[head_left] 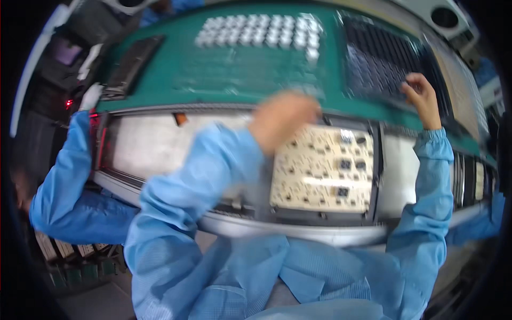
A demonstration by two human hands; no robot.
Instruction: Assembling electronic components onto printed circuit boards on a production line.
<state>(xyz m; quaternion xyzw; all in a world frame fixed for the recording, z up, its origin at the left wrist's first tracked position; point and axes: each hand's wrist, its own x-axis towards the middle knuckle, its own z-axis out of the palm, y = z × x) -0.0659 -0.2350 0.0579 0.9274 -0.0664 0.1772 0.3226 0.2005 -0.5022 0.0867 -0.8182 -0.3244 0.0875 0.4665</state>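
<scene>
My left hand, smeared by motion, hangs over the upper left edge of a cream circuit board. Its fingers are too blurred to read. The board lies in a dark carrier frame and bears many small parts, with dark square and round ones toward its right side. Beside the near right part of a black ribbed tray, my right hand is raised with thumb and fingertips drawn together. Whatever might be between those fingertips is too small to make out.
Rows of white parts stand on the green mat at the back. A dark slotted tray lies far left. The conveyor's metal rail runs along the near side. At left reaches a co-worker's white-gloved hand.
</scene>
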